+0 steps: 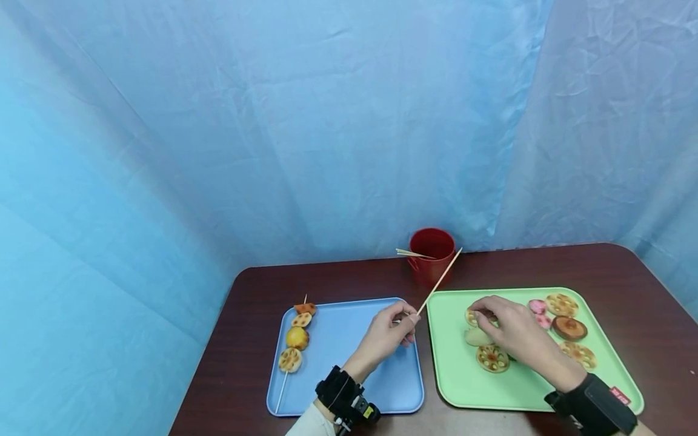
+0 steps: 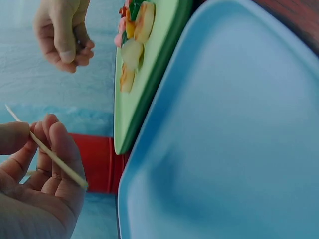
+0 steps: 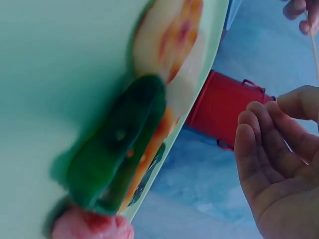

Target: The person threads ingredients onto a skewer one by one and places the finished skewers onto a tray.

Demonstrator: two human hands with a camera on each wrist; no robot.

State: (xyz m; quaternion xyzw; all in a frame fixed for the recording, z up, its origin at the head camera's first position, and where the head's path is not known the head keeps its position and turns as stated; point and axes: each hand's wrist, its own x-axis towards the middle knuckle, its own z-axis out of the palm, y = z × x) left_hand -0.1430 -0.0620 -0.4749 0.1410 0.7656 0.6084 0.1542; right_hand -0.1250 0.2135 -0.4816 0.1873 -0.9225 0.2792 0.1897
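My left hand (image 1: 384, 333), above the blue tray (image 1: 349, 321), pinches a thin wooden skewer (image 1: 440, 281) between thumb and fingers. The skewer is bare along the visible length and slants up to the right. My right hand (image 1: 518, 336) hovers over the green tray (image 1: 458, 387). In the right wrist view its fingers are loosely curved, thumb near the index finger, with nothing seen between them. Close to that hand are a lotus root slice (image 1: 493, 358), a pale slice (image 1: 477, 336) and a green pepper piece (image 3: 117, 144).
A loaded skewer with a lotus root slice (image 1: 290, 360) and a yellow ball (image 1: 297, 338) lies at the blue tray's left. Behind the trays stands a red cup (image 1: 425, 272) with skewers across its rim. A mushroom slice (image 1: 569, 328) and pink pieces (image 1: 537, 307) lie on the green tray.
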